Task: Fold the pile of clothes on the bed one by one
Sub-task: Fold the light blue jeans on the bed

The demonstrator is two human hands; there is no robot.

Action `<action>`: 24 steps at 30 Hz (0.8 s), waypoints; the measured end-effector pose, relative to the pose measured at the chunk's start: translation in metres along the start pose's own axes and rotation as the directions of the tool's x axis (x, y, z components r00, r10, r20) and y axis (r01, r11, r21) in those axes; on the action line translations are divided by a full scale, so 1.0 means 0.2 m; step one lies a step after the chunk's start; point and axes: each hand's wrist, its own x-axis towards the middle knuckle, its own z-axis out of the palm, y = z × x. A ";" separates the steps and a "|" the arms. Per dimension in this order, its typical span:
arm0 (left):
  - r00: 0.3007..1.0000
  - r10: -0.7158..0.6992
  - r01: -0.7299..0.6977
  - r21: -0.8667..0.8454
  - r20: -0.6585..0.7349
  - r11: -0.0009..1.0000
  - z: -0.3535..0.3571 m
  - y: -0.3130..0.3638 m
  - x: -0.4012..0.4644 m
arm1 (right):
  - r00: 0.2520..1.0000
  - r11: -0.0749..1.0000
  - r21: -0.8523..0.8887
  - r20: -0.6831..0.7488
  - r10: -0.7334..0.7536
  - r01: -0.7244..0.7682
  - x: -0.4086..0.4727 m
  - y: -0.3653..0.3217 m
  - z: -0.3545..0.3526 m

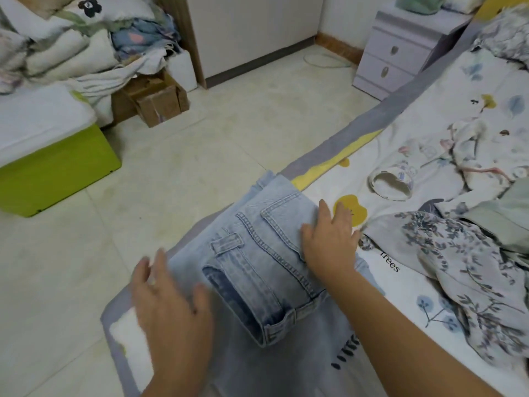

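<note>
Both grips flat and open: right hand (329,239) and left hand (171,305) press folded jeans (266,253).

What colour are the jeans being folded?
Light, washed-out blue denim jeans, seen clearest in the head view, the only one.

pale denim jeans (266,253), glossy tile floor (200,144)

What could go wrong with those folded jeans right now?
The folded jeans lie at the corner of the bed, with one end poking past its edge above the floor, so a push might slide them off. The right hand lies flat on them and the left hand is blurred beside them; lifting away, the bulky fold may spring open. The floral garment nearby could get mixed in.
</note>
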 end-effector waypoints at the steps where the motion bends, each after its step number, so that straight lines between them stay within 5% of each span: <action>1: 0.975 0.221 -0.222 0.057 0.020 0.973 0.05 0.03 0.03 | 0.999 0.999 -0.042 0.031 -0.016 0.017 -0.05 -0.02 0.02; 4: 0.803 0.498 -0.580 0.236 0.328 0.780 0.29 0.09 0.12 | 0.985 0.988 -0.143 0.170 -0.034 0.059 -0.16 -0.04 0.13; 7: 0.727 0.384 -0.622 0.309 0.569 0.720 0.47 -0.04 0.17 | 0.974 0.983 -0.175 0.227 -0.008 0.049 -0.16 -0.03 0.24; 17: 0.755 0.211 -0.479 0.302 0.621 0.824 0.58 -0.21 0.19 | 0.975 0.967 -0.246 0.220 -0.018 0.073 -0.13 -0.07 0.38; 24: 0.672 0.115 -0.555 0.395 0.732 0.732 0.45 -0.04 0.23 | 0.957 0.980 -0.151 0.278 -0.087 0.133 -0.14 -0.04 0.25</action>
